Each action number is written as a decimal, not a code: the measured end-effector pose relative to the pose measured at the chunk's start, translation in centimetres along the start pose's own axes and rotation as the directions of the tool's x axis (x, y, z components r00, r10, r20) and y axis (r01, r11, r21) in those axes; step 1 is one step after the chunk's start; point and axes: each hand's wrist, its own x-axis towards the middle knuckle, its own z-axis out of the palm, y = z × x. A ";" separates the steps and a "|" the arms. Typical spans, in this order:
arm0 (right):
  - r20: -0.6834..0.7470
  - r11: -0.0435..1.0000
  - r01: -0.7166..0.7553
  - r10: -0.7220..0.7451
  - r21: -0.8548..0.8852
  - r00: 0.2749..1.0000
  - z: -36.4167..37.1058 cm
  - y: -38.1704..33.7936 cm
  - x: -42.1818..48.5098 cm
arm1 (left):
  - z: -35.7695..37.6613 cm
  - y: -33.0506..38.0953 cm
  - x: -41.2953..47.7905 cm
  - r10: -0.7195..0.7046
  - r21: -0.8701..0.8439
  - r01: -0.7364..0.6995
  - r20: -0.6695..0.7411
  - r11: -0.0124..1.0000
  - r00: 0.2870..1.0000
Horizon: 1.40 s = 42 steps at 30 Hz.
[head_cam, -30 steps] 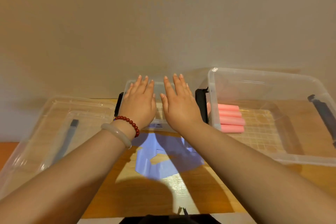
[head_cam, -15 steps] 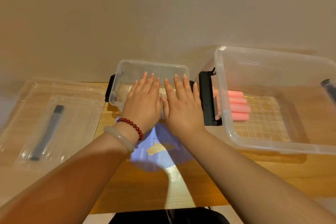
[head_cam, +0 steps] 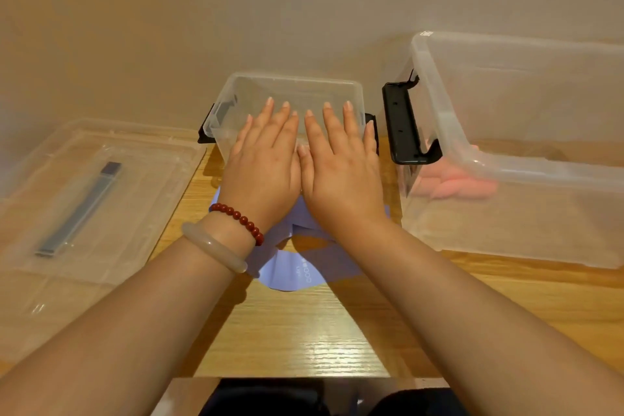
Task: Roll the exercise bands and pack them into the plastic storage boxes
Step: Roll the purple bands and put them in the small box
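Wooden table (head_cam: pixel 297 341), beige wall (head_cam: pixel 236 10); left grip (head_cam: pixel 263 172), right grip (head_cam: pixel 341 176) flat, fingers straight, pressing lilac band (head_cam: pixel 297 270).

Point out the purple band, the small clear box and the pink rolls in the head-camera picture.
purple band (head_cam: pixel 297 272): head view, the loose near end bearing the print.
small clear box (head_cam: pixel 304 89): head view, its far wall.
pink rolls (head_cam: pixel 462 186): head view, the middle of the stack.
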 end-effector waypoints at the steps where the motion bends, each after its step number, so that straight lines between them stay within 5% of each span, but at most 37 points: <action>1: -0.021 1.000 0.009 -0.009 0.005 1.000 0.1 0.0 -0.3 | 0.2 -0.1 -0.5 0.013 0.004 -0.013 -0.021 1.000 1.000; 7: -0.050 1.000 -0.005 0.004 -0.022 0.999 0.4 -1.0 -4.0 | 0.8 0.1 -3.9 0.059 0.045 -0.057 -0.040 0.997 0.997; 12: 0.066 0.997 -0.069 0.070 -0.020 0.995 0.3 -2.3 -7.9 | 0.7 -0.1 -7.7 0.098 0.013 -0.098 0.021 0.995 0.995; 19: 0.204 0.986 -0.093 0.120 -0.136 0.972 0.6 -1.0 -10.7 | 1.1 -2.2 -10.1 0.112 0.110 -0.150 0.295 0.982 0.949; 31: 0.480 0.982 -0.143 0.183 -0.120 0.858 2.3 0.1 -10.5 | 2.8 -2.6 -9.5 0.087 0.020 -0.103 0.389 0.995 0.917; 42: 0.222 0.991 -0.130 0.134 -0.030 0.966 2.2 0.3 -10.9 | 3.3 -3.2 -9.6 0.007 0.030 -0.022 0.446 0.999 0.895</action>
